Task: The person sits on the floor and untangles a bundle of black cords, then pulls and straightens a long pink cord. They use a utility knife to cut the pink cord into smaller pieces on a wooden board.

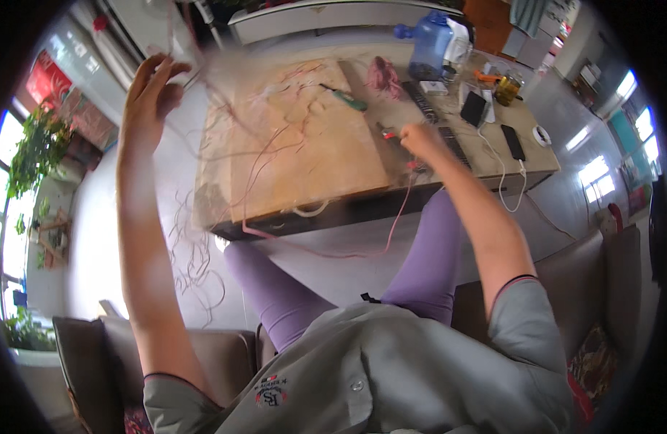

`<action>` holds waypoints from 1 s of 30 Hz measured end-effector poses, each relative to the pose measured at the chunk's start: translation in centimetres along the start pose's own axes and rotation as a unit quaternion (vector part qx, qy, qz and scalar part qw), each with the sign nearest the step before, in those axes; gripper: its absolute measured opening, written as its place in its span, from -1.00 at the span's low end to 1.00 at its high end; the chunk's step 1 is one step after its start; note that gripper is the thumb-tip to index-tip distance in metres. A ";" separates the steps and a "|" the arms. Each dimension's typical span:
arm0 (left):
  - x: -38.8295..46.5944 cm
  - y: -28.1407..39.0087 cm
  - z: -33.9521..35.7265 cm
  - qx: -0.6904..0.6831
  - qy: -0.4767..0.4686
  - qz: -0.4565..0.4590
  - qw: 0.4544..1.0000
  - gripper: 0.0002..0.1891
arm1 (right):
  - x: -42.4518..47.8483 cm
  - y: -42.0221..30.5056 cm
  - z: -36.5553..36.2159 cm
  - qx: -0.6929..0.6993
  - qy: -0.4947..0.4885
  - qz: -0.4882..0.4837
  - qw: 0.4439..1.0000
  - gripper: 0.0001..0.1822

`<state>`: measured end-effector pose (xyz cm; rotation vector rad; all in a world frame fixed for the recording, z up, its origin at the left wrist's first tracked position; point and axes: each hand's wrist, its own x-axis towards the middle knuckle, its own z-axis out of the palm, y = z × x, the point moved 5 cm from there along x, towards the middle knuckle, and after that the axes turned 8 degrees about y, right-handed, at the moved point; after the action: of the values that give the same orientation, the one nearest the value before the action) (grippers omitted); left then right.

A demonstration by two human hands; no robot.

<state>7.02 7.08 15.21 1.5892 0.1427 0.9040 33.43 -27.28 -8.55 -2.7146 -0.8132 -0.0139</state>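
My left hand (157,89) is raised off the left side of the low table, with its fingers loosely curled. Blurred thin pinkish wires (222,100) hang in the air beside its fingertips; whether the fingers grip them is unclear. Over the table's right part, my right hand (421,142) is closed around a small tool with a red part (388,134), mostly hidden by the fist. Pink wires (263,157) run across a wooden board (328,168) and droop past its front edge. A green-handled screwdriver-like tool (351,101) lies on the board.
A pink bundle (384,77), a blue water jug (431,46), a jar (509,89), and two phones (473,110) with white cables stand or lie on the table (534,157). Tangled wires (195,260) lie on the floor at left. A brown sofa (219,347) is behind my legs.
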 end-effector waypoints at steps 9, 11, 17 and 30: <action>0.2 0.1 -0.4 0.041 -0.019 -0.033 0.998 -0.75 | 1.0 0.8 6.3 -0.236 -0.017 0.041 0.971 -0.76; 0.1 0.2 0.0 0.036 -0.026 -0.028 0.999 -0.76 | 1.9 0.9 5.8 -0.177 -0.036 0.053 0.982 -0.75; 0.5 -0.1 0.9 0.040 0.014 -0.028 0.999 -0.79 | 3.9 -0.1 3.0 0.382 0.173 0.032 0.907 -0.63; 0.7 0.3 1.9 0.022 0.004 -0.048 0.999 -0.80 | -1.9 24.7 0.9 -0.015 0.144 0.259 0.955 -0.66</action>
<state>8.53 5.83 15.92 1.6062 0.2446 0.8367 45.04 -47.60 -16.64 -2.7753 -0.0089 -0.2983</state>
